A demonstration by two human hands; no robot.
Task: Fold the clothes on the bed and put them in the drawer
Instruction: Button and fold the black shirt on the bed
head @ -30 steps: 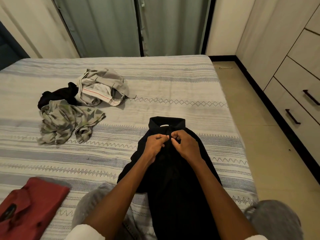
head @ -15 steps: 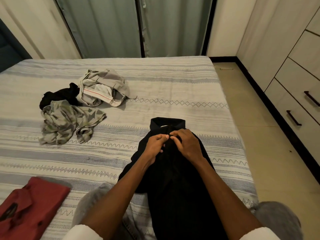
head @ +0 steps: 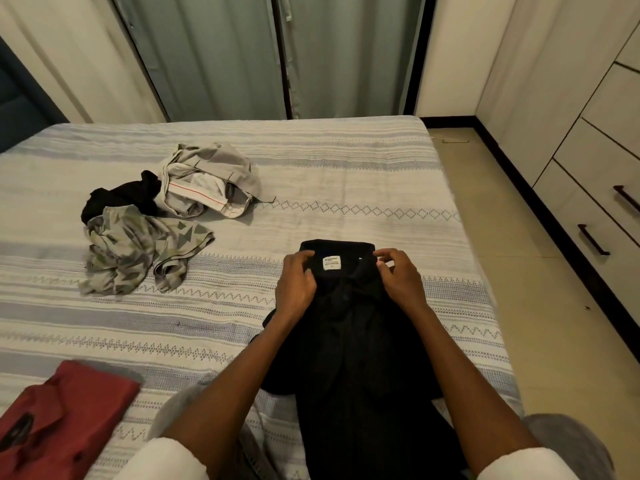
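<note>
A black collared shirt [head: 353, 344] lies front-up on the striped bed [head: 346, 174], its collar away from me and a white label showing inside the neck. My left hand [head: 296, 284] pinches the left end of the collar. My right hand [head: 400, 278] pinches the right end. Further left on the bed lies a loose heap: a grey patterned garment [head: 135, 247], a black garment [head: 121, 197] and beige trousers [head: 207, 181]. A folded red shirt [head: 65, 417] rests at the near left corner. Drawers [head: 595, 216] with dark handles line the right wall.
A strip of tiled floor [head: 540, 306] runs between the bed's right edge and the drawer unit. Grey curtains [head: 270, 53] hang behind the bed's far side. My knees in grey fabric show at the bottom.
Both hands have moved apart from the button placket at the chest up to the two ends of the collar, and the neck label now shows.
</note>
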